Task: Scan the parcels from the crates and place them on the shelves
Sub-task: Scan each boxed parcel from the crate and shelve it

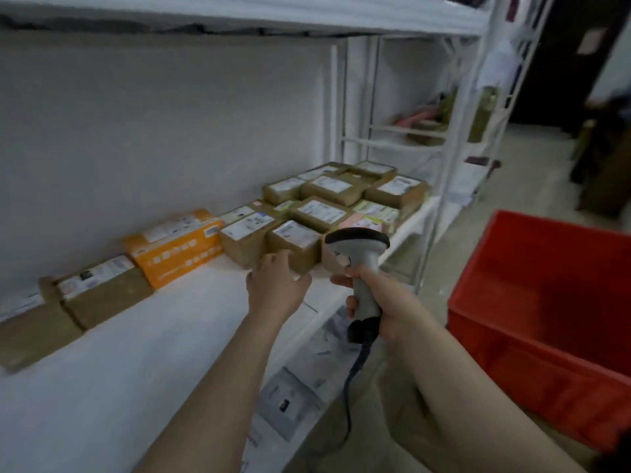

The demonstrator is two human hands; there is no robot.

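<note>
Head view: our left hand (278, 285), fingers spread, just beside small brown cardboard parcel (294, 243); right hand (384, 310) clamps white handheld scanner (362, 257).
We judge the parcel light and stiff; grip opposite side walls.

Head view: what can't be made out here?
Head view, blur: print on the parcel labels unreadable.
Head view, right edge: red crate cut off, contents unseen.
Head view: scanner window faces away; right hand covers its trigger.
Head view, blur: whether left hand touches the brown parcel is unclear.
</note>
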